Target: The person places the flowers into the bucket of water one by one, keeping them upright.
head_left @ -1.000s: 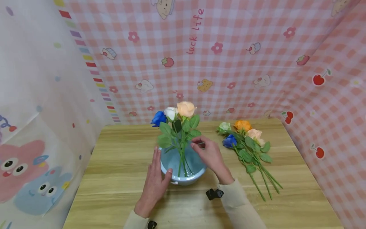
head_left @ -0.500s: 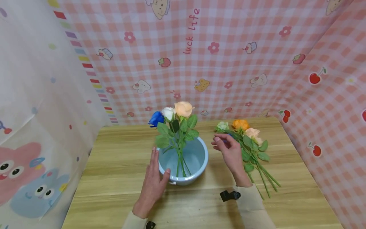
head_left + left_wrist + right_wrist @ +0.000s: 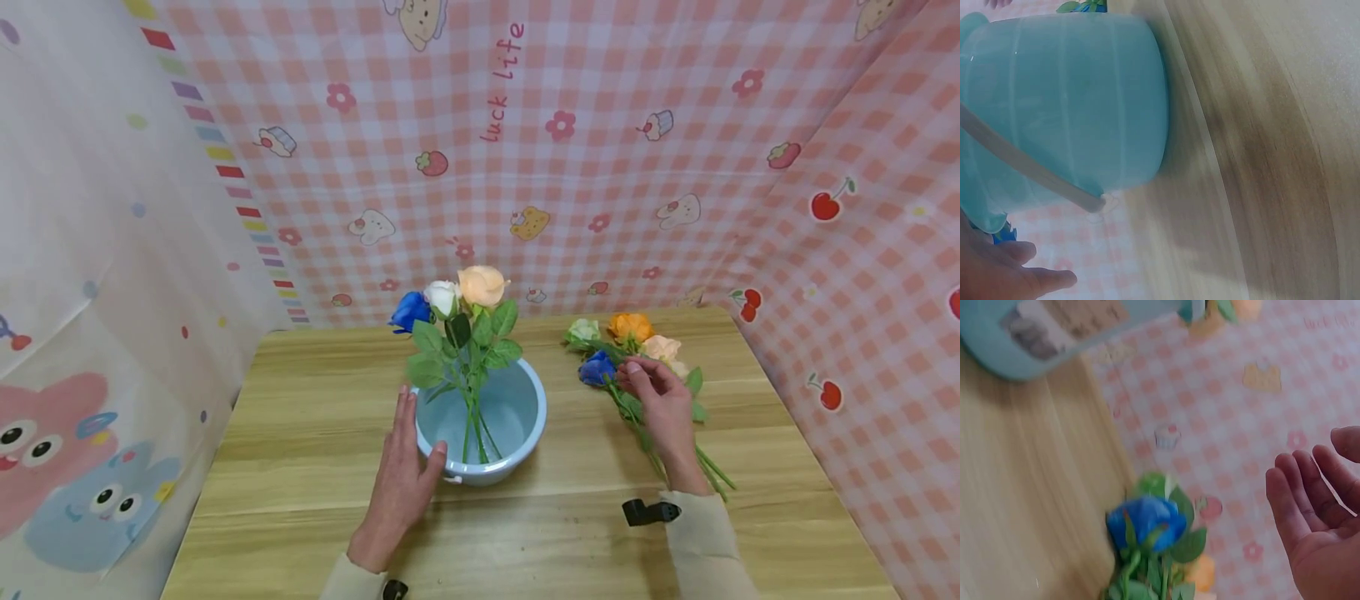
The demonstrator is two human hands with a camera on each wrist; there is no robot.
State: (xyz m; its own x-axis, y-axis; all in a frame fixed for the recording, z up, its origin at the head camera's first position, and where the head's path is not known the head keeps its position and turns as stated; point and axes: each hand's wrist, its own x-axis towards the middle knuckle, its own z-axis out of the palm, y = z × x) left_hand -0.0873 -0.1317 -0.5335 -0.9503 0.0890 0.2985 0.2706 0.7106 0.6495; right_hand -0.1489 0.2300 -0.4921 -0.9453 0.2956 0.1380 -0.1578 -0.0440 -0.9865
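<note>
Hovering with fingers loosely bent and nothing held, the right hand (image 3: pixel 667 408) is above loose roses (image 3: pixel 628 406) on the bench (image 3: pixel 315 433); the left hand (image 3: pixel 405 467), fingers extended, is at the rim of a blue bucket (image 3: pixel 542 417) where three upright roses (image 3: pixel 482 331) stand.

A round light-blue plastic bucket (image 3: pixel 519 402) stands upright by the left hand (image 3: pixel 405 479), holding long-stemmed blue, white and peach roses (image 3: pixel 459 331); blue, pale-green, orange and peach roses (image 3: pixel 632 327) lie bunched near the right hand (image 3: pixel 667 410).
</note>
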